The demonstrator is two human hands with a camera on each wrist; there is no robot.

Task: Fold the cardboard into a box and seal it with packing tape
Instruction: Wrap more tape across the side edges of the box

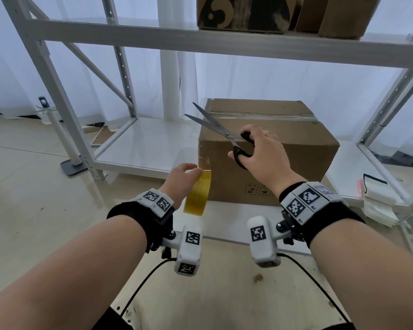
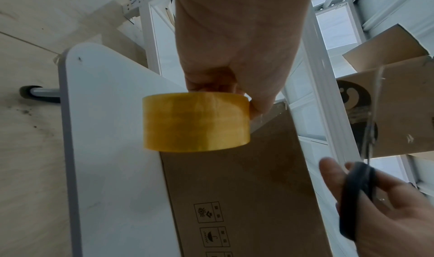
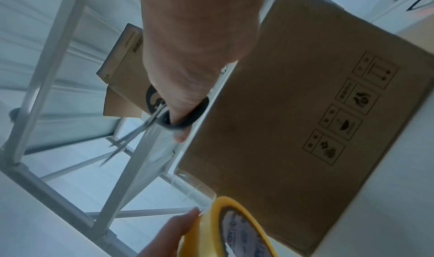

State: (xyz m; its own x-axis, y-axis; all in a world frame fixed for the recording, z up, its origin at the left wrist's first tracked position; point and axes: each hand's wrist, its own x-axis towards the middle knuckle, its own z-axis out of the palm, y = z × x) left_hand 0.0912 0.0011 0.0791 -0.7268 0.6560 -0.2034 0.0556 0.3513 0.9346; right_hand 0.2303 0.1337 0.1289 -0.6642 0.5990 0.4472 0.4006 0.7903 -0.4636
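White desk (image 1: 227, 210) under metal shelving (image 1: 200, 41), taped box (image 1: 267, 148) centre frame, left hand (image 1: 180, 178) gripping yellow tape roll (image 1: 197, 194), right hand (image 1: 260, 156) holding open scissors (image 1: 215, 126), left wrist view roll (image 2: 196, 121) mid-frame against box (image 2: 237, 196), right wrist view fingers through black handles (image 3: 187, 116), box (image 3: 293, 112) right.

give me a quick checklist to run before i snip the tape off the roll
1. Tape roll gripped in the left hand: ok.
2. Scissors held in the right hand, fingers through the black handles: ok.
3. Blades open: ok, they are spread apart in the head view.
4. Tape strip runs from the roll to the near left corner of the box: ok.
5. Blades lined up on the strip: not ok, they point up and left, above the box corner and away from the strip.
6. Top seam of the box taped over: ok; whether the tape is pressed flat down the side, cannot tell.
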